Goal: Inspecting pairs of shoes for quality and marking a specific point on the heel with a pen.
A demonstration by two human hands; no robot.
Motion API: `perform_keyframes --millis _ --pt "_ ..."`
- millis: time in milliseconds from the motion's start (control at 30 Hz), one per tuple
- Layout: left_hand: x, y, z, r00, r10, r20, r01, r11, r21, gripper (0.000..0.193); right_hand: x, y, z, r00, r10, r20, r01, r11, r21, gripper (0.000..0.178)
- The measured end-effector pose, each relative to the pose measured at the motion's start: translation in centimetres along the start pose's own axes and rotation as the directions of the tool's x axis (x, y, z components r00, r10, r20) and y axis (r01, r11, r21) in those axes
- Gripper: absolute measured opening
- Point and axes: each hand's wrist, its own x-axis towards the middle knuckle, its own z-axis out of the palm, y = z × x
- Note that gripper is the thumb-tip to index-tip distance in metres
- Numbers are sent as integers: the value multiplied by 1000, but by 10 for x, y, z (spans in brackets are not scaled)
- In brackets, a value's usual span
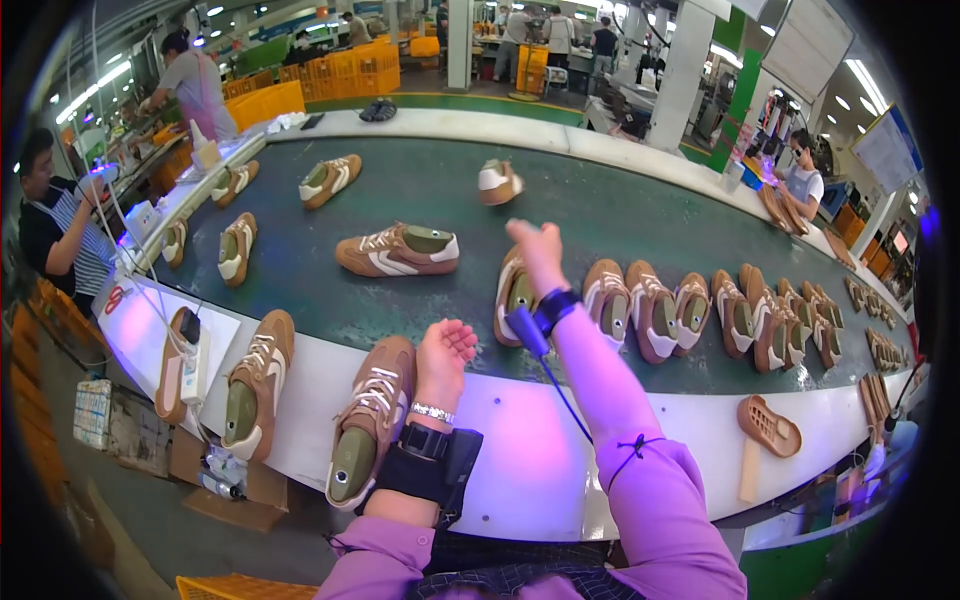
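Observation:
My right hand (pixel 540 252) reaches over the green conveyor belt (pixel 420 175), fingers stretched out and slightly blurred, nothing visible in them. Below it stands a brown sneaker (pixel 512 297), partly hidden by the hand and wrist. My left hand (pixel 445 358) is at the belt's near edge, palm turned up, fingers loosely curled and empty. Just left of that hand, a laced brown sneaker (pixel 372 420) with a green insert rests on the white ledge. Another brown sneaker (pixel 398 250) lies sideways on the belt, and a pale-heeled sneaker (pixel 498 183) stands farther off.
Several sneakers (pixel 655 310) line the belt at right. A brown shoe sole (pixel 770 427) and another sneaker (pixel 257 385) lie on the white ledge (pixel 520 440). A power strip (pixel 195 365) with cables is at left. People work at left (pixel 70 215) and right (pixel 803 175).

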Motion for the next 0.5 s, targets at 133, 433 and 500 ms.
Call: perform_keyframes --millis 133,433,500 --pt "-2 -5 10 995 -26 92 25 1000 14 26 -38 68 -14 999 1 -47 -27 839 -543 76" --pt "12 -28 12 996 12 89 -36 962 270 28 -42 77 -71 896 284 341 -377 892 249 35" --pt "6 -20 12 991 -38 128 3 966 260 27 -71 55 -86 810 330 484 -556 695 456 25"
